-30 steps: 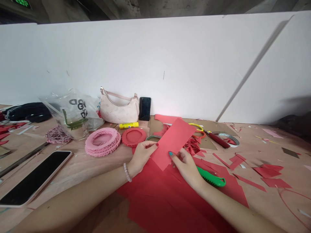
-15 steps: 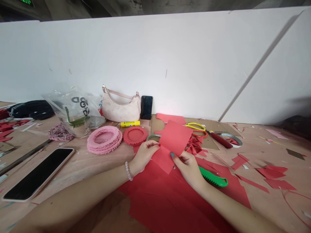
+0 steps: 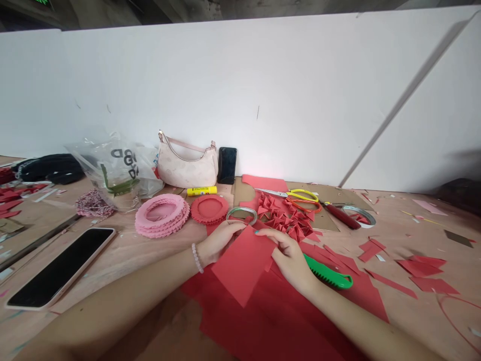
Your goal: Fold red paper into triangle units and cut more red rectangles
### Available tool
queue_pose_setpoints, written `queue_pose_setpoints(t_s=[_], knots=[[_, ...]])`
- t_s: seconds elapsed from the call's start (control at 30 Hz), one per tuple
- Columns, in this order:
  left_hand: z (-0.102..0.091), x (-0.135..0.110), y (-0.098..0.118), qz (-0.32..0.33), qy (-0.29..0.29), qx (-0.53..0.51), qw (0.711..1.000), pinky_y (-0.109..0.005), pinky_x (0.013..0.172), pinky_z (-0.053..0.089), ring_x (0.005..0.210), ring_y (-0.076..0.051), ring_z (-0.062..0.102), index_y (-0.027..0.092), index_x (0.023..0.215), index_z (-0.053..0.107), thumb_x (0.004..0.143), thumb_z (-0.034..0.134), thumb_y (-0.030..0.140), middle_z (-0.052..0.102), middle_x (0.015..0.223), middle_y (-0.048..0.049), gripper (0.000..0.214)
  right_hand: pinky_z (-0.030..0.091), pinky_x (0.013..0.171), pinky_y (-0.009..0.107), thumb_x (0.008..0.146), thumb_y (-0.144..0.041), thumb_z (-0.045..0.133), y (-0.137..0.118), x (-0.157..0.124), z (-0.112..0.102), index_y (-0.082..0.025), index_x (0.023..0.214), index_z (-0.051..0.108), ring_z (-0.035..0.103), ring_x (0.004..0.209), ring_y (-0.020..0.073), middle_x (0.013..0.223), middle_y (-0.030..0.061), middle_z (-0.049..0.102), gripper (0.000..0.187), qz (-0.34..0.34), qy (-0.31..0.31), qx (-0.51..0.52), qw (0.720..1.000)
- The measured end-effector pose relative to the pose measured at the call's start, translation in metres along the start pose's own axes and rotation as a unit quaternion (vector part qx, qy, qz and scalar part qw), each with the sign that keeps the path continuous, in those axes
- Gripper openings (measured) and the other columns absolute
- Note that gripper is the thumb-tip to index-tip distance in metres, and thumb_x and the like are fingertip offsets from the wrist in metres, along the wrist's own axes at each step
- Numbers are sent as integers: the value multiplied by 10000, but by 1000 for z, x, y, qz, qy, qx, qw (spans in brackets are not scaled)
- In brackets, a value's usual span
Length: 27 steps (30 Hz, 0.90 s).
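Note:
A square of red paper point(image 3: 244, 265), its lower corner pointing toward me, is held between both hands above larger red sheets point(image 3: 270, 321). My left hand point(image 3: 220, 243) is closed on its upper left edge, the fingers partly behind the paper. At the upper right edge, my right hand point(image 3: 289, 258) pinches it with thumb and fingers. Just right of that hand lies a green utility knife point(image 3: 330, 273). Beyond the hands are a heap of folded red paper pieces point(image 3: 289, 218) and a roll of tape point(image 3: 241, 215).
Yellow-handled scissors point(image 3: 300, 195), a red-handled tool point(image 3: 341, 215) and another tape roll point(image 3: 368, 216) lie back right. Pink paper rings point(image 3: 161, 215), red rings point(image 3: 209, 208), a glue stick point(image 3: 202, 191), a handbag point(image 3: 188, 163) and a phone point(image 3: 62, 265) are left. Red scraps point(image 3: 421, 265) litter the right.
The red paper has swung down toward me from its raised, creased position and now shows one flat square face. The folded pieces and tape roll behind it have come into view.

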<state>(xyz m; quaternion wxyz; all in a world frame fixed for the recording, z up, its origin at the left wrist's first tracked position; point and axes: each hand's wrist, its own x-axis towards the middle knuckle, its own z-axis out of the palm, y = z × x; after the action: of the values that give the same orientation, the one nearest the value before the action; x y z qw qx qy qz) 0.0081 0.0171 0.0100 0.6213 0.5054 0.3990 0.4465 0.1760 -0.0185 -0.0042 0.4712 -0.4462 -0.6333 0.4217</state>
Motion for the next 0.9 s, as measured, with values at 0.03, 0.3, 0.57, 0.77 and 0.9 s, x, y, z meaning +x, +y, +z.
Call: queue_pose_setpoints(t_s=[0.03, 0.3, 0.57, 0.77, 0.9], knots=[[0, 0, 0, -18, -18, -7, 1000, -235, 497, 375, 512, -119, 500, 167, 536, 558, 662, 622, 323, 535, 531, 6, 210, 459, 760, 319, 666, -82, 428, 1, 0, 0, -228, 933, 624, 588, 839, 192, 939, 22, 644, 362, -2, -1, -4, 1000], [1, 2, 0, -73, -33, 27, 996, -203, 438, 282, 447, -71, 409, 140, 587, 562, 620, 660, 389, 477, 520, 37, 270, 456, 781, 327, 678, -73, 417, 1, -1, -1, -227, 969, 625, 583, 864, 191, 1012, 23, 636, 389, 3, -17, -35, 999], [-1, 4, -3, -46, -63, -25, 997, -188, 414, 290, 436, -62, 397, 142, 554, 537, 682, 613, 384, 471, 512, 24, 284, 483, 608, 274, 708, -192, 510, -10, -1, 5, -242, 937, 536, 600, 674, 153, 867, 3, 641, 235, 94, 7, 167, 981], [-2, 4, -2, -40, -123, -87, 988, -211, 495, 399, 546, -103, 513, 154, 822, 631, 676, 621, 365, 583, 687, -29, 257, 442, 453, 238, 649, -256, 635, -12, 0, 9, -203, 793, 529, 565, 529, 136, 682, -17, 618, 187, 179, 55, 322, 928], [-3, 5, -3, 10, -155, -56, 986, -189, 539, 390, 609, -87, 521, 184, 956, 640, 698, 634, 316, 613, 826, -38, 290, 429, 432, 224, 654, -288, 669, -17, 1, 10, -199, 851, 575, 566, 531, 131, 704, -1, 640, 235, 188, 21, 322, 928]])
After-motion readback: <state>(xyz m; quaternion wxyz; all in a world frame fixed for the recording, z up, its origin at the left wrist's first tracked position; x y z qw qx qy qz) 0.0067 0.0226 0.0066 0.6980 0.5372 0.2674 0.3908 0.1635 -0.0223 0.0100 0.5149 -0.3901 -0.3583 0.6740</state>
